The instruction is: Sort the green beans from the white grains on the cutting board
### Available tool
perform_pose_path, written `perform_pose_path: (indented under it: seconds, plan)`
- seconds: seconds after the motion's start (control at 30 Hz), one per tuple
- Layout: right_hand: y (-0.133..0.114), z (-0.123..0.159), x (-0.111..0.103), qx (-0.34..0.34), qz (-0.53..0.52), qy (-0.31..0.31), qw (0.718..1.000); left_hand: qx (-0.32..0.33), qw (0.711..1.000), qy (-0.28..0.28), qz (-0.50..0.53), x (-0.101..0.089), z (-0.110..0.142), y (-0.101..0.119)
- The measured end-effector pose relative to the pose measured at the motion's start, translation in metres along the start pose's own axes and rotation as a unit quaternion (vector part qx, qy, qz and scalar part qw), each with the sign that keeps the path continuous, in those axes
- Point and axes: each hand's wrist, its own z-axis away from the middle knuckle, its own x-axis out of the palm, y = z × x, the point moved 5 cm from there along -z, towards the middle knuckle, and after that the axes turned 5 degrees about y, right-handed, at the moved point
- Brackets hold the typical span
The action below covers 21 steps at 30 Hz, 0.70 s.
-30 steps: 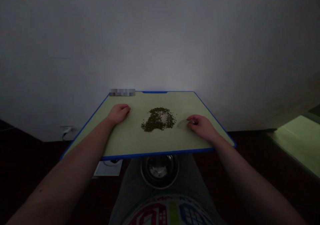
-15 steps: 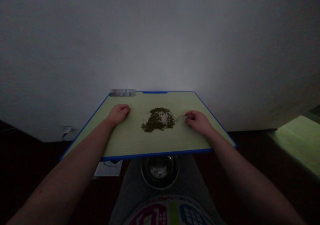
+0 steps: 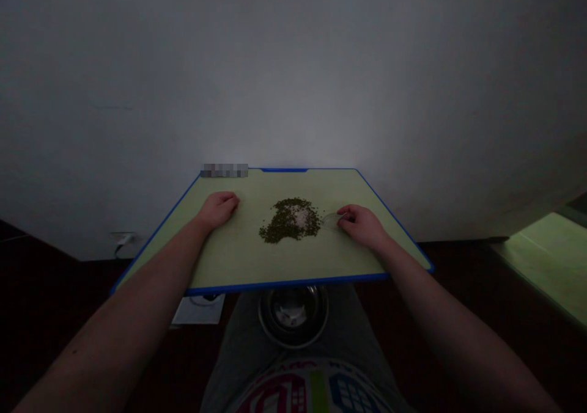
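A loose pile of small green beans [image 3: 279, 225], which look like mung beans, lies in the middle of a pale tabletop [image 3: 238, 257] with a blue rim. Whitish grains [image 3: 301, 217], perhaps rice, sit on the pile's right part. Between the fingers and thumb of my right hand [image 3: 362, 225] is a thin, clear, curved piece [image 3: 329, 219]; its left end is close to the pile's right edge, and I cannot tell whether they touch. To the left of the pile, my left hand [image 3: 220, 209] rests on the tabletop with fingers curled and nothing visible in them.
A shiny metal bowl [image 3: 293, 315] sits on my lap below the table's front edge. The wall [image 3: 293, 83] rises right behind the table. At the lower left are a white flat object [image 3: 199, 311] and a plug in a socket [image 3: 123, 240]. A pale surface [image 3: 545, 260] stands far right.
My right hand has shifted slightly left with the clear piece, whose outline now looks rounder and flatter. The left hand and the pile look the same.
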Motion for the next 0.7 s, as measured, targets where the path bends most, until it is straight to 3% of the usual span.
perform_pose_path:
  seconds: [0.43, 0.7]
  plan:
    - [-0.014, 0.012, 0.002, -0.006, -0.056, -0.062, 0.996, -0.009, 1.0, -0.005, -0.002, -0.001, 0.002, 0.006]
    - [-0.015, 0.02, 0.0, -0.01, -0.051, -0.065, 0.997, -0.004, 1.0, -0.004, 0.009, 0.0, 0.0, 0.001]
